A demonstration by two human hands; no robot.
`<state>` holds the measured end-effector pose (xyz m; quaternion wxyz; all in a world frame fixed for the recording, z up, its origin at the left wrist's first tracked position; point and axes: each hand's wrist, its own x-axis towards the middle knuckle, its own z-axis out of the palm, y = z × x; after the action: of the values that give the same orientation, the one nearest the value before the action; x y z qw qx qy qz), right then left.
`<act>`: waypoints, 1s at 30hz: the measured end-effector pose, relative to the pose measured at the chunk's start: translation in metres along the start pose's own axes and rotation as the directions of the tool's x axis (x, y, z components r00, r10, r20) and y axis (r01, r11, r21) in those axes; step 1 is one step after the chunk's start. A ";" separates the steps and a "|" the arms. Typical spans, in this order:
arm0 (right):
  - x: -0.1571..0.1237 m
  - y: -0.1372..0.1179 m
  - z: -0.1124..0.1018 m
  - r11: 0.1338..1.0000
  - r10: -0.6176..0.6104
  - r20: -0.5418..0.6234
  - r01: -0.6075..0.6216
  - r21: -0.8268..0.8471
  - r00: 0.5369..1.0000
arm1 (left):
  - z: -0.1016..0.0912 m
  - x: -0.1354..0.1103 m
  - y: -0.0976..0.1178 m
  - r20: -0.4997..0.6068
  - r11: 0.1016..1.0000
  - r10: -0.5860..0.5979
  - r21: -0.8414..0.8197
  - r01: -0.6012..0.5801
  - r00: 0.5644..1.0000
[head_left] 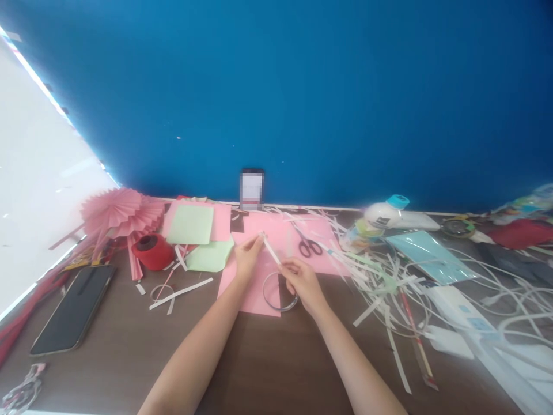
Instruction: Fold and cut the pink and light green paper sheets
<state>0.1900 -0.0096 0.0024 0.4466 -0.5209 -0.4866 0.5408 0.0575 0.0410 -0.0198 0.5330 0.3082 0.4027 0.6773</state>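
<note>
A narrow white paper strip [271, 249] spans the space between my two hands, above pink paper sheets [254, 297]. My left hand [247, 253] pinches its far end at the fingertips. My right hand [301, 280] has its thumb and fingers closed on the near end. Just below the right hand is a thin grey ring [268, 298], partly over the pink paper; whether the hand touches it I cannot tell. Dark-handled scissors [310, 248] lie on the pink sheets beyond my right hand.
Pale green papers [190, 225], a red roll [152, 252], a pink folded-paper fan [123, 210] and a phone [73, 309] lie left. Another phone [252, 189] leans on the blue wall. At right are paper scraps [380, 282], a white bottle [382, 215], cables and a power strip [469, 314].
</note>
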 end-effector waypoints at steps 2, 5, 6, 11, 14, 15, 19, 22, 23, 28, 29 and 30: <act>0.000 -0.001 0.000 1.000 -0.002 -0.007 0.002 -0.003 1.000 | 0.000 0.000 0.000 -0.004 1.000 -0.002 -0.009 0.002 1.000; 0.000 -0.002 -0.002 1.000 -0.009 -0.017 0.009 -0.002 1.000 | 0.001 -0.001 0.002 -0.008 1.000 -0.001 -0.011 0.001 1.000; 0.000 -0.002 -0.003 1.000 -0.011 -0.017 0.011 -0.002 1.000 | 0.001 -0.002 0.002 -0.007 1.000 -0.002 -0.012 0.002 1.000; 0.001 0.000 -0.002 1.000 -0.013 -0.017 0.013 -0.017 1.000 | 0.001 -0.003 0.003 0.007 1.000 0.006 -0.009 -0.006 1.000; 0.000 0.000 0.000 0.999 -0.015 -0.009 0.015 -0.035 1.000 | 0.001 -0.003 0.004 0.005 1.000 0.003 -0.024 -0.003 1.000; 0.000 0.000 0.000 0.999 -0.018 -0.007 0.018 -0.039 1.000 | 0.001 -0.003 0.004 0.004 0.999 -0.003 -0.036 0.003 1.000; -0.001 -0.002 0.001 0.999 -0.019 -0.009 0.019 -0.043 1.000 | 0.001 -0.002 0.005 -0.008 0.997 -0.029 -0.076 0.028 1.000; -0.001 -0.003 0.002 0.999 -0.011 -0.005 0.011 -0.042 1.000 | 0.000 -0.001 0.004 -0.018 0.996 -0.040 -0.084 0.038 0.999; -0.001 -0.003 0.002 0.999 -0.011 -0.004 0.011 -0.041 1.000 | 0.000 0.000 0.004 -0.019 0.996 -0.042 -0.082 0.040 0.999; -0.001 -0.002 0.002 0.999 -0.024 -0.009 0.023 -0.039 1.000 | -0.003 0.003 0.000 -0.036 0.996 -0.040 -0.085 0.037 0.999; -0.001 -0.002 0.002 0.999 -0.025 -0.009 0.024 -0.042 1.000 | -0.004 0.004 0.000 -0.035 0.995 -0.042 -0.090 0.039 0.998; -0.001 -0.002 0.002 0.999 -0.024 -0.007 0.024 -0.045 1.000 | -0.004 0.004 -0.001 -0.031 0.995 -0.045 -0.096 0.042 0.998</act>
<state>0.1880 -0.0105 0.0046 0.4431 -0.5270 -0.5032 0.5222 0.0535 0.0443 -0.0224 0.5549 0.2622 0.3856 0.6889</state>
